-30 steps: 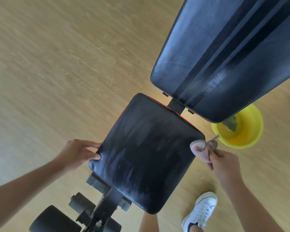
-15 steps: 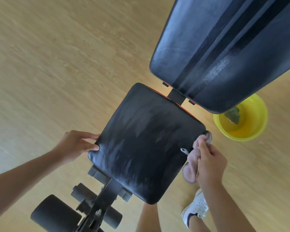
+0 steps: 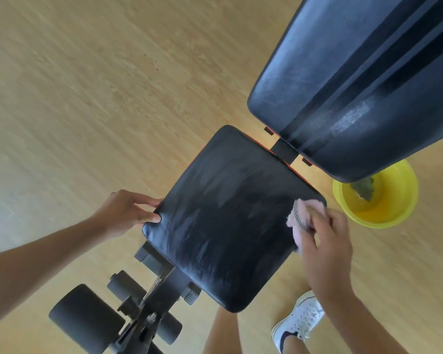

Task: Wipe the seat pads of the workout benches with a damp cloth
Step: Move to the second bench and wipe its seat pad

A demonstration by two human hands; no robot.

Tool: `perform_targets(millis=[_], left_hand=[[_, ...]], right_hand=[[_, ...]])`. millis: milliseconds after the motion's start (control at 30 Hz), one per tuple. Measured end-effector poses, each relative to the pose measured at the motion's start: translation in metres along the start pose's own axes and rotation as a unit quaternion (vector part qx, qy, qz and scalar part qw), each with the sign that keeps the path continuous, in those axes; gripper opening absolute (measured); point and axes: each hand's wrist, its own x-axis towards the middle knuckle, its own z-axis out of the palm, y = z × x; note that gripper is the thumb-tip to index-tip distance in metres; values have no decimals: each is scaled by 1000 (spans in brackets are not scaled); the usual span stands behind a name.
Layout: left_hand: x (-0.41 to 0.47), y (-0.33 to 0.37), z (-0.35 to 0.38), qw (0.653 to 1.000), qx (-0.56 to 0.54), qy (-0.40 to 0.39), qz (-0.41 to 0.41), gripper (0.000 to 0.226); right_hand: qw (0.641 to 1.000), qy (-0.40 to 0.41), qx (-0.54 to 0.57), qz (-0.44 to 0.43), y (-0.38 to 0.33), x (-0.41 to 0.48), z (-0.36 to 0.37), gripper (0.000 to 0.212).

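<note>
The black seat pad (image 3: pixel 223 221) of the workout bench fills the middle of the view, streaked with grey smears. My left hand (image 3: pixel 123 213) grips its left corner, thumb on top. My right hand (image 3: pixel 325 238) presses a pink cloth (image 3: pixel 301 217) onto the pad's right edge. The cloth is bunched under my fingers and partly hidden. The tilted black back pad (image 3: pixel 356 80) rises at the upper right, with a pale scuffed patch.
A yellow bowl (image 3: pixel 399 208) with liquid and a green rag stands on the wooden floor right of the seat. Black foam rollers (image 3: pixel 87 318) and the bench frame lie at the bottom left. My leg and white shoe (image 3: pixel 297 325) are beside the seat's near corner.
My right hand with the cloth has come up from beside the seat's right edge onto the pad's surface. The left hand keeps its grip on the left corner.
</note>
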Motion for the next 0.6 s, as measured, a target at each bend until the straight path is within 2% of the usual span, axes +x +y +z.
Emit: perform_targets(millis=[67, 100, 133, 167, 200, 267, 300, 333, 367, 400, 500, 533, 567, 600], left_hand=[[0, -1, 0, 1000, -10, 6, 2, 38], [1, -1, 0, 1000, -16, 11, 3, 38], [0, 0, 1, 1000, -18, 15, 4, 38], [0, 1, 2, 1000, -17, 18, 7, 38], [-1, 2, 2, 1000, -11, 20, 11, 38], [1, 2, 2, 1000, -1, 26, 18, 39], [1, 1, 3, 999, -1, 27, 20, 39], [1, 2, 3, 999, 3, 29, 22, 40], [2, 2, 3, 999, 7, 29, 27, 40], [2, 1, 4, 999, 13, 28, 28, 39], [2, -1, 3, 999, 22, 31, 32, 35], [1, 0, 4, 999, 18, 30, 30, 36], [1, 1, 4, 999, 15, 29, 31, 36], [0, 2, 4, 999, 18, 31, 31, 37]], right_hand=[[999, 40, -19, -6, -23, 35, 11, 34], [999, 7, -47, -17, -39, 40, 24, 32], [993, -40, -84, -74, -53, 31, 43, 30], [973, -106, -112, -171, -68, 9, 59, 30], [925, -182, -132, -306, -80, -21, 72, 32], [755, -317, -166, -550, -85, -74, 79, 31], [684, -353, -180, -612, -80, -87, 75, 31], [644, -372, -195, -639, -75, -89, 73, 31], [638, -378, -205, -639, -76, -83, 74, 28], [650, -378, -207, -626, -81, -74, 79, 26], [753, -277, -179, -569, -140, -42, 109, 27], [764, -277, -194, -549, -160, -35, 116, 22], [759, -289, -193, -551, -176, -30, 121, 21], [725, -295, -199, -589, -181, -31, 124, 23]])
